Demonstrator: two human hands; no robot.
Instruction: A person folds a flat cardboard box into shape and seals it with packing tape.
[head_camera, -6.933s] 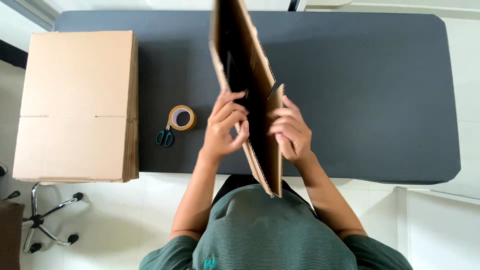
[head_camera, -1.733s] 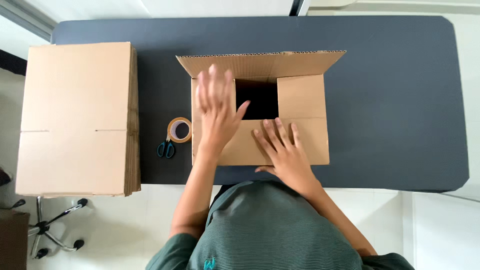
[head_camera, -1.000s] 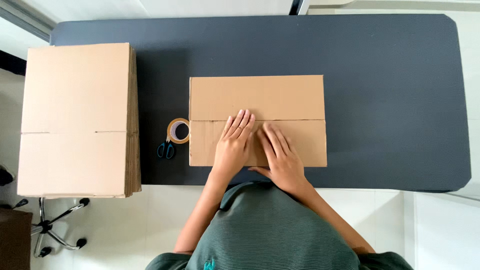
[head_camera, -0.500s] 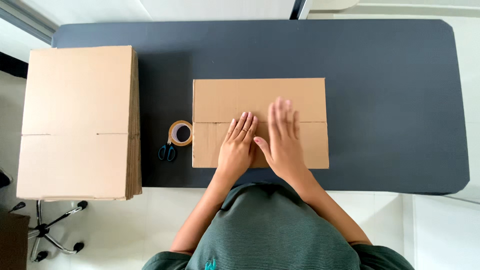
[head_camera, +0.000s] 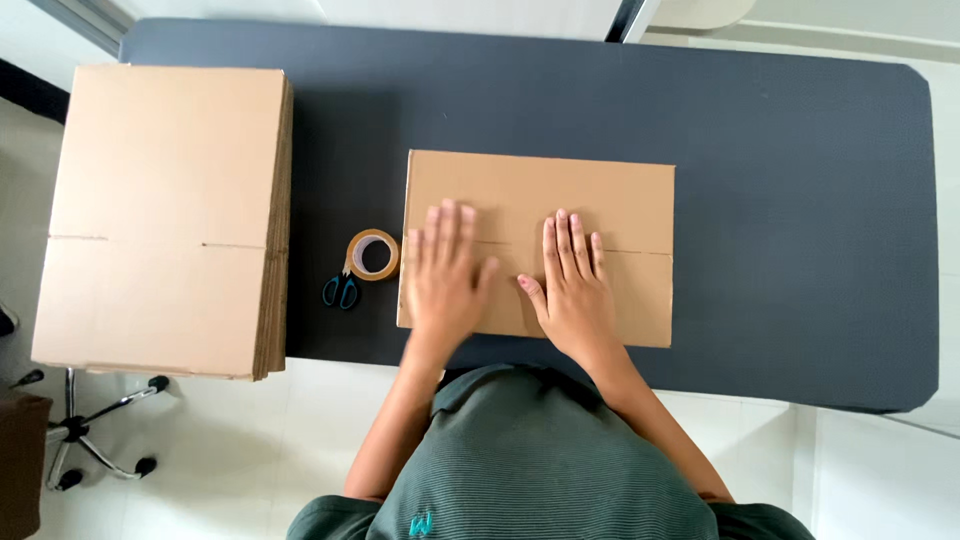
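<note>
I have my left hand (head_camera: 445, 275) and right hand (head_camera: 570, 290) pressed open and flat, gripping nothing, on the closed flaps of the box (head_camera: 620, 210) mid-table (head_camera: 800, 150), so I judge sealing comes next, needing the tape (head_camera: 373, 254) beside it.

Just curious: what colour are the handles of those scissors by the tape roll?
Blue on the scissors, best seen in the head view.

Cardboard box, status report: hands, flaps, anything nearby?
Left hand and right hand flat on cardboard box. Flaps closed, seam untaped. Tape roll, scissors just left.
</note>
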